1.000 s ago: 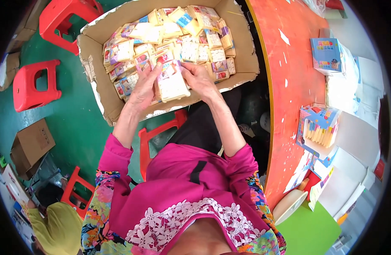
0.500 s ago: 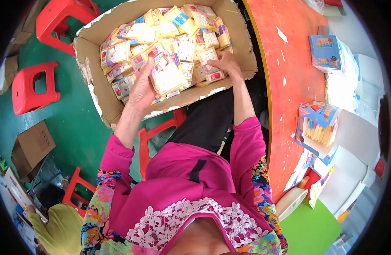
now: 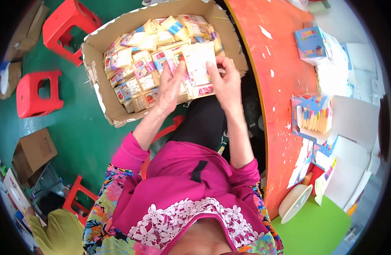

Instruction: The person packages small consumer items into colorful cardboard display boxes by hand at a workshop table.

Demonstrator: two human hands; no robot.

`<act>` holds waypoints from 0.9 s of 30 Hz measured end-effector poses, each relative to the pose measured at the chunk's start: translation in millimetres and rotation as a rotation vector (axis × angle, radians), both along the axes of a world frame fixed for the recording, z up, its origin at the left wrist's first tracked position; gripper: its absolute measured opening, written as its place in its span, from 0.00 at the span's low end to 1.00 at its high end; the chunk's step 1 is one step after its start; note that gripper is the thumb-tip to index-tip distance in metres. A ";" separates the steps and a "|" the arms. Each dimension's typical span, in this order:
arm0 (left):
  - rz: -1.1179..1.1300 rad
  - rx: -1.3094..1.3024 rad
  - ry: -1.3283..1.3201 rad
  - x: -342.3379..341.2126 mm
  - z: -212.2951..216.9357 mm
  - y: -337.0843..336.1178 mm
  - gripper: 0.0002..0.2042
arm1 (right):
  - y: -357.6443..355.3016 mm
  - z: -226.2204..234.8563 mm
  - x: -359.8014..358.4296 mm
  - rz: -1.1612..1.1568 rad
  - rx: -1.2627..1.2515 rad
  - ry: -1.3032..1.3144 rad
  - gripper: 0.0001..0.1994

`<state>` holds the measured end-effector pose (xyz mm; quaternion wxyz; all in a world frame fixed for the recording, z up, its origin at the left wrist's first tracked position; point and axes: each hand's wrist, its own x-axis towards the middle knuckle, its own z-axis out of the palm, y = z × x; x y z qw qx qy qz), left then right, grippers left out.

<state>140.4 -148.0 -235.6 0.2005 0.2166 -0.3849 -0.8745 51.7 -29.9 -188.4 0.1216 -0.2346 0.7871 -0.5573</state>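
Both of my hands are over the near right part of a worn cardboard carton, heaped with small flat packets. These have pale yellow edges, white pieces and printed fruit. My right hand is closed on one or more flat packets, thumb on the face and fingers curled behind. My left hand is closed on another packet, right beside the first, its thumb along the near edge. The held packets overlap, so I cannot tell how many there are.
A red-orange table borders the carton on the right, with blue display boxes and a pale oval dish farther along. Red stools and an open brown carton stand on the green floor. At lower left is a person in yellow-green.
My right hand has lifted packets from the heap and moved left and nearer. My left hand has shifted right with its packet, bringing the hands together.
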 end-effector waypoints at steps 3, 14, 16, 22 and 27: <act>-0.074 0.007 0.025 -1.9 28.3 30.2 0.27 | 20.7 10.0 19.2 -0.118 0.174 0.180 0.14; -0.504 -0.599 0.645 -16.0 94.8 183.0 0.39 | 178.9 90.3 85.0 -0.549 -0.344 0.299 0.34; -0.566 -0.783 0.845 -26.6 95.6 216.3 0.43 | 222.4 104.9 95.7 -0.571 -0.367 0.414 0.43; -0.762 -0.940 0.827 -36.3 67.7 288.6 0.43 | 301.0 83.3 93.8 -0.781 -0.342 0.268 0.57; -0.885 -0.918 0.691 -37.2 73.3 301.0 0.35 | 310.0 58.0 85.2 -0.828 -0.582 0.292 0.55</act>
